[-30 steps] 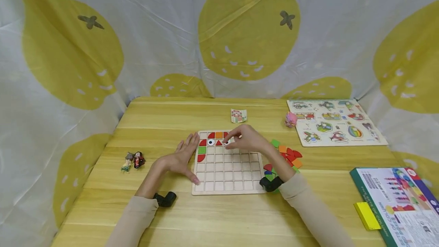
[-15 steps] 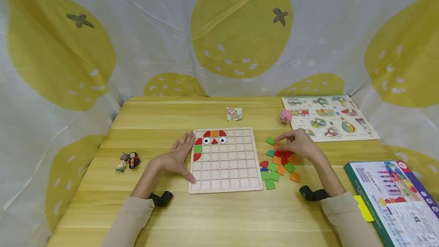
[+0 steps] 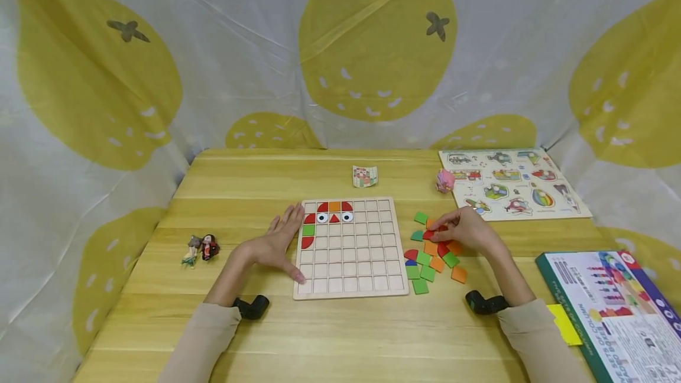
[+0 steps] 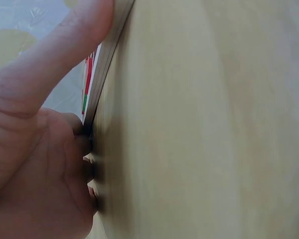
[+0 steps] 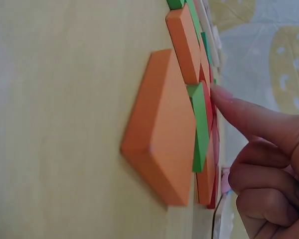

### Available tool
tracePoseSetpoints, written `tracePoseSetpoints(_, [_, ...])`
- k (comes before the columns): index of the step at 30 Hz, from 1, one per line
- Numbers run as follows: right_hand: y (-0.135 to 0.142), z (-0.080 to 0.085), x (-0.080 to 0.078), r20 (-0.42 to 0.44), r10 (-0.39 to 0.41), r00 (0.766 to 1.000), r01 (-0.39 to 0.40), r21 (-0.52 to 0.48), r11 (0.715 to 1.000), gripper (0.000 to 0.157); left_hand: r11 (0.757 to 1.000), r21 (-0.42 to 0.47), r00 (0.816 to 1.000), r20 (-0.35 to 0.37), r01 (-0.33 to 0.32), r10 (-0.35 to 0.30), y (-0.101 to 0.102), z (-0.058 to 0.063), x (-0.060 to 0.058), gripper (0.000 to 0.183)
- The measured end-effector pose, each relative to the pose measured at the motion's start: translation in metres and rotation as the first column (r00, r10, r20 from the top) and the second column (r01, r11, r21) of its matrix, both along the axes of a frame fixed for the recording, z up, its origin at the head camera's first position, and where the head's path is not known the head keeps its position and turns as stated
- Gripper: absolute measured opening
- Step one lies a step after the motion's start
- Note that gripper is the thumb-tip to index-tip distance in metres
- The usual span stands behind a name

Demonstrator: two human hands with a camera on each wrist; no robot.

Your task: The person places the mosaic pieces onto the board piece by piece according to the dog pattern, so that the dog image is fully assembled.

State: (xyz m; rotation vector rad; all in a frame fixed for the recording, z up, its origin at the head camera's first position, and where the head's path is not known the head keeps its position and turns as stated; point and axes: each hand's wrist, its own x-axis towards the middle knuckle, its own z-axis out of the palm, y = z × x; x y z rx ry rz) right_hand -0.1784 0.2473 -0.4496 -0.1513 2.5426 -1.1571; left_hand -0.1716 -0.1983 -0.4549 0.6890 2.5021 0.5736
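Now, the thumb and forefinger of a right hand (image 3: 467, 230) come close together at a red piece (image 3: 427, 234) in a loose pile; the gap is narrow, though whether the piece is pinched or merely touched cannot be told. A left hand (image 3: 276, 247), fingers spread wide and gripping nothing, lies along the left side of a wooden board (image 3: 349, 254), its thumb touching the edge near the lower corner.

The board sits mid-table, apparently at an early stage of filling. Nine pieces lie in its upper left: two eye pieces (image 3: 321, 217) flanking a red triangle (image 3: 334, 218), an orange piece (image 3: 334, 206) between two red ones above, and a green piece (image 3: 308, 230) between two more red ones down the left-hand column. Most squares remain bare, including the three lowest rows and the right-hand columns.

Red, green and orange pieces wait unplaced to the right, a lone orange piece (image 5: 164, 124) nearest the right wrist's camera. Beyond the board lies a small picture card (image 3: 365, 176), its pattern too small to read.
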Motion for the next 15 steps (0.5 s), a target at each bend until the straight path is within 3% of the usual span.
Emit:
tracePoseSetpoints(6, [-0.0087,-0.0030,-0.0072,-0.056,-0.018,0.998,0.017,-0.005,1.000,0.023,1.000,-0.002,1.000,-0.005,0.002,-0.002,0.0001,-0.0003,-0.0001,0.152])
tracePoseSetpoints(15, [-0.0060,-0.0042,-0.0072,-0.046,0.006,0.999,-0.005,0.007,1.000,0.023,1.000,-0.003,1.000,-0.006,0.011,-0.011,0.0000,-0.0005,-0.0004,0.152])
